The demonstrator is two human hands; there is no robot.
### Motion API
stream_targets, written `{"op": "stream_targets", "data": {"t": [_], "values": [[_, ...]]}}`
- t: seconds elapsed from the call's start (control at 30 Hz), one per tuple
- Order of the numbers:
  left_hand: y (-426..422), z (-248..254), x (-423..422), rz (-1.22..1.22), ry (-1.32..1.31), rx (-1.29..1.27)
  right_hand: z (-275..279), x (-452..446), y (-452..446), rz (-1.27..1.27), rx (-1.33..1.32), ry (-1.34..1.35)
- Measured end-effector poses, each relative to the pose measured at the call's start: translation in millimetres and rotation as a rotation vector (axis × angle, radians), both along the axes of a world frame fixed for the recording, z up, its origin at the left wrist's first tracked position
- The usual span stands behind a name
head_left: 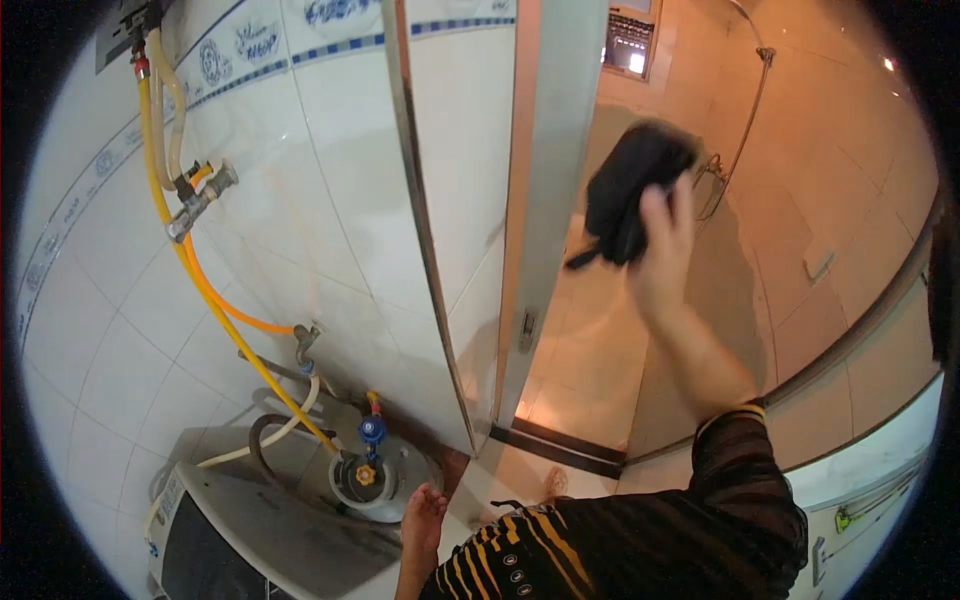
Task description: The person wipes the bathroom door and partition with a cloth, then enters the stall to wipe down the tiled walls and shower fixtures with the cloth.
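Note:
Raised in front of the shower doorway, my right hand (665, 235) is closed on a black pouch (635, 180). The pouch looks soft, with a short strap or tab hanging at its lower left; motion blurs it, and its exact kind is unclear. My left hand (425, 510) is low, its fingers curled in with nothing visible in them. Just left of that hand stands a grey gas cylinder (385, 490) with a blue regulator (372, 430) and a yellow valve knob (366, 474).
A sliding door frame (530, 250) edges the shower room, with a dark sill (560, 450) across the floor. Yellow hose (215, 300) runs down the tiled wall from a metal tap (200, 205). A grey appliance (220, 540) sits at lower left. A shower hose (745, 130) hangs inside.

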State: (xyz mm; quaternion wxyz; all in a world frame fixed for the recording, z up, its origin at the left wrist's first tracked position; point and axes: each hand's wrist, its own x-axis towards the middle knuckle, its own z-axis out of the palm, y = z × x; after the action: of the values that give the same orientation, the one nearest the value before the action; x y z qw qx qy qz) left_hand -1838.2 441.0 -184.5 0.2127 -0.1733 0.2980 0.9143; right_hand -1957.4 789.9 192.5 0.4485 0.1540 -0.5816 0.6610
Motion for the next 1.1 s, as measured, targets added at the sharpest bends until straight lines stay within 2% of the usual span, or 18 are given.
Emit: {"op": "stream_targets", "data": {"t": [0.07,0.1,0.17,0.2,0.27,0.33,0.37,0.43,0.5,0.53,0.67,0.73,0.83,0.9,0.93,1.0,1.07,1.1], "values": [[7.5,17.3,-3.0,-0.011,-0.003,-0.026,55.0,-40.0,29.0,-0.245,0.113,0.193],[9.8,24.4,-4.0,-0.020,-0.027,-0.060,88.6,-53.8,35.2,-0.109,0.147,0.161],[15.4,29.6,-11.8,-0.032,-0.016,-0.069,150.3,-89.2,33.4,-0.240,0.389,0.253],[14.9,31.7,-14.5,-0.046,-0.017,-0.076,171.5,-98.1,17.6,-0.346,0.451,0.241],[21.1,34.4,-24.8,-0.057,-0.029,-0.138,183.3,-137.9,26.4,-0.480,0.523,0.495],[27.5,37.7,-27.6,-0.011,0.051,-0.128,165.9,-114.6,16.5,-0.392,0.429,0.174],[27.3,33.8,-27.9,-0.031,0.058,-0.065,150.8,-115.1,18.1,-0.394,0.431,0.166],[30.3,33.8,-27.9,-0.042,0.030,-0.092,98.6,-131.1,26.2,-0.576,0.497,0.419],[30.5,31.0,-29.1,-0.053,0.007,-0.124,17.4,-149.2,42.0,-0.668,0.501,0.308],[27.7,26.4,-29.4,-0.072,0.009,-0.134,-21.5,-135.9,33.6,-0.527,0.416,0.140],[22.6,20.3,-35.6,-0.099,0.056,-0.164,-182.6,-112.2,23.2,-0.472,0.380,-0.085],[27.8,37.7,-38.4,-0.091,0.041,-0.190,-238.2,-96.0,18.6,-0.460,0.406,-0.340],[33.2,53.9,-45.9,-0.117,0.051,-0.297,-254.4,-93.9,15.7,-0.462,0.350,-0.448],[32.8,61.8,-56.6,-0.147,0.114,-0.361,-249.9,-91.3,19.7,-0.377,0.332,-0.374],[35.1,67.3,-65.3,-0.113,0.272,-0.541,-229.3,-94.5,24.4,-0.287,0.328,-0.307],[39.2,92.1,-77.8,-0.019,0.611,-0.766,-188.7,-95.0,22.0,-0.341,0.370,-0.306],[37.9,127.4,-96.9,0.069,0.947,-1.191,-128.7,-110.5,22.8,-0.409,0.332,-0.095],[43.3,154.0,-102.9,0.083,0.960,-1.181,-90.9,-112.4,22.3,-0.437,0.341,-0.044]]}}
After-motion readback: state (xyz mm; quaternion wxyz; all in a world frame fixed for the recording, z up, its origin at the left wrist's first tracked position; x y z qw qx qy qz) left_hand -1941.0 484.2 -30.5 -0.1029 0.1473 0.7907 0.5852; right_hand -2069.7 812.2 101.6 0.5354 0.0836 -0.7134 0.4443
